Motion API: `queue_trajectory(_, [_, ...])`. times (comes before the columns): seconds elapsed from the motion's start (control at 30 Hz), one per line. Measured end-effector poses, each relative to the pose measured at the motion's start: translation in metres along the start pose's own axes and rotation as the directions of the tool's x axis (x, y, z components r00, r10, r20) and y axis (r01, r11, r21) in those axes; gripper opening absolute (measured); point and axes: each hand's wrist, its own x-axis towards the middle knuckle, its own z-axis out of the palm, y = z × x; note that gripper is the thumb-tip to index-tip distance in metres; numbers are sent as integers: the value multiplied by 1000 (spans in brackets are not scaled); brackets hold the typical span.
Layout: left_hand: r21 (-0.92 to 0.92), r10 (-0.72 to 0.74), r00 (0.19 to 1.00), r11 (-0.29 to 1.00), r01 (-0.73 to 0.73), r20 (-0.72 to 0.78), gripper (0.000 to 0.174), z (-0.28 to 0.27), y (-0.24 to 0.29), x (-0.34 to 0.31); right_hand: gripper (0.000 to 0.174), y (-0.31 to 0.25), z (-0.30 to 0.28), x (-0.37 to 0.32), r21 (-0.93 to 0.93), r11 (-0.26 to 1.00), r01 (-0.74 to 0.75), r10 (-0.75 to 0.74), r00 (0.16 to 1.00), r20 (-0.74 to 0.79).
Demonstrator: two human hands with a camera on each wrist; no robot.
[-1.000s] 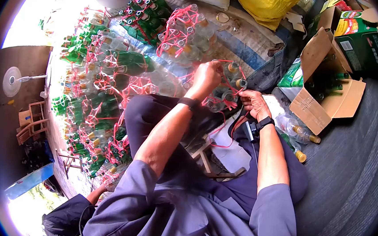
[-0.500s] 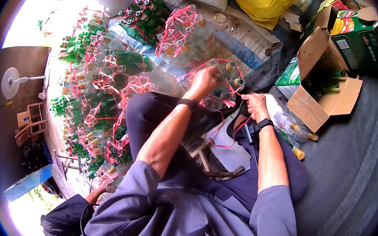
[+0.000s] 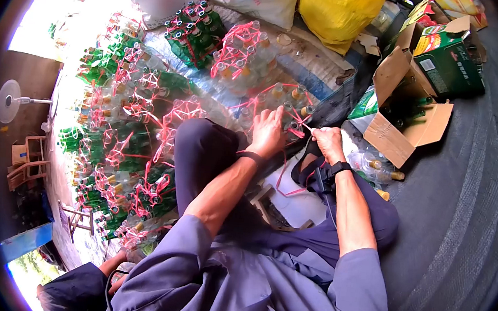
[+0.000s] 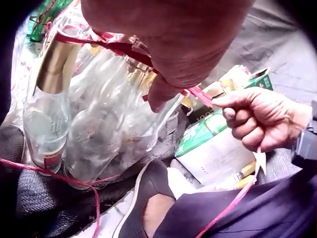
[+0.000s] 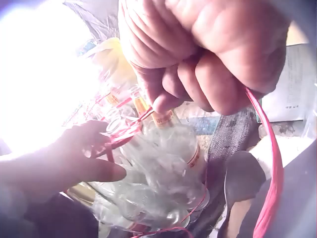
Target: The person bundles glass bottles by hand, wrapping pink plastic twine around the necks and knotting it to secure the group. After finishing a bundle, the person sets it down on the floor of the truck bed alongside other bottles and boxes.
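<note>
A bundle of clear glass bottles (image 4: 47, 119), some with gold necks, stands in front of the person's knees, its necks laced with pink plastic twine (image 3: 301, 121). My left hand (image 3: 267, 132) rests at the near-left side of the bottle necks. Its fingers point away over them, with thumb and fingers apart in the right wrist view. Beside the bundle, my right hand (image 4: 270, 116) pinches the twine between thumb and curled fingers. A short taut length runs from there to the necks. The loose tail (image 5: 271, 193) hangs below that fist, looping down by the shoe (image 4: 148, 198).
Many tied bundles of green and clear bottles (image 3: 242, 58) fill the left side. At the right are an opened cardboard box (image 3: 435, 126), a green carton (image 3: 457, 69) and loose bottles (image 3: 371, 165). A yellow sack (image 3: 342, 16) lies behind. Another person's arm (image 3: 115, 260) shows lower left.
My left hand has drawn back from the far bottle necks toward the near side, and its fingers have straightened. My right hand keeps hold of the twine. The head view has shifted slightly.
</note>
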Motion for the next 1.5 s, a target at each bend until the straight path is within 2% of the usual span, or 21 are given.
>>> queue_trajectory(0.03, [15, 28, 999, 1000, -27, -37, 85, 7, -6, 0, 25, -3, -3, -4, -100, 993, 59, -58, 998, 11])
queue_trajectory(0.07, [-2, 82, 989, 997, -83, -127, 71, 4, -6, -1, 24, -12, -5, -12, -160, 981, 113, -111, 994, 18])
queue_trajectory(0.1, [-7, 84, 987, 996, -85, -135, 71, 3, -5, -2, 22, -17, -6, -17, -219, 962, 166, -163, 986, 30])
queue_trajectory(0.13, [-16, 86, 990, 996, -88, -113, 70, 1, -6, -2, 14, -2, -6, -11, -359, 861, 360, -346, 932, 107])
queue_trajectory(0.17, [-23, 87, 992, 996, -89, -90, 68, 0, -7, -3, 14, -2, -7, -11, -364, 856, 366, -351, 930, 109])
queue_trajectory(0.23, [-24, 102, 991, 994, -105, -86, 68, 0, -10, -2, 7, 1, -9, -11, -592, 658, 465, -464, 870, 168])
queue_trajectory(0.37, [-16, 132, 990, 991, -133, -52, 69, -1, -15, -5, 6, -11, -17, -23, -618, 599, 509, -479, 846, 234])
queue_trajectory(0.4, [-16, 131, 990, 991, -132, -51, 69, -2, -16, -5, 7, -7, -20, -18, -668, 358, 652, -620, 701, 352])
queue_trajectory(0.43, [-53, 159, 985, 985, -163, -72, 70, -3, -19, -6, 7, -4, -19, -19, -666, 363, 652, -618, 703, 352])
queue_trajectory(0.5, [-86, 180, 980, 979, -187, -87, 70, -5, -24, -9, 8, -12, -19, -28, -721, 142, 678, -661, 608, 440])
queue_trajectory(0.53, [-76, 187, 975, 977, -197, -122, 71, -6, -25, -11, 13, -9, -15, -28, -688, 240, 685, -657, 637, 404])
queue_trajectory(0.57, [-66, 198, 967, 975, -210, -159, 71, -9, -25, -11, 13, -3, -13, -26, -685, 244, 686, -656, 637, 404])
queue_trajectory(0.63, [27, 166, 974, 986, -164, -151, 80, -16, -24, -16, 15, 9, -7, -23, -604, 453, 655, -609, 723, 327])
queue_trajectory(0.7, [123, 133, 980, 986, -116, -144, 90, -24, -22, -25, 15, 3, -2, -27, -603, 505, 617, -570, 764, 304])
queue_trajectory(0.8, [38, -125, 982, 991, 132, -142, 113, -37, -14, -36, 24, -29, -4, -37, -458, 803, 381, -319, 924, 209])
queue_trajectory(0.97, [-34, -201, 962, 980, 198, -185, 113, -30, -16, -50, 24, -37, 0, -40, -465, 803, 373, -301, 927, 223])
queue_trajectory(1.03, [-272, -344, 923, 917, 291, -172, 112, -17, -21, -57, 24, -39, 1, -41, -471, 799, 375, -298, 926, 232])
queue_trajectory(1.07, [-529, -479, 878, 748, 400, -13, 110, -33, -11, -58, 24, -42, 2, -41, -488, 790, 372, -286, 927, 245])
queue_trajectory(1.3, [-426, -374, 890, 872, 243, -259, 107, 23, -32, -56, 25, -44, 11, -45, -507, 760, 406, -302, 912, 277])
queue_trajectory(1.37, [-465, -384, 882, 855, 229, -273, 111, 27, -32, -54, 25, -41, 13, -45, -515, 766, 384, -281, 922, 267])
queue_trajectory(1.5, [-460, -423, 870, 844, 278, -251, 111, 27, -30, -52, 26, -27, 15, -39, -522, 708, 476, -350, 878, 326])
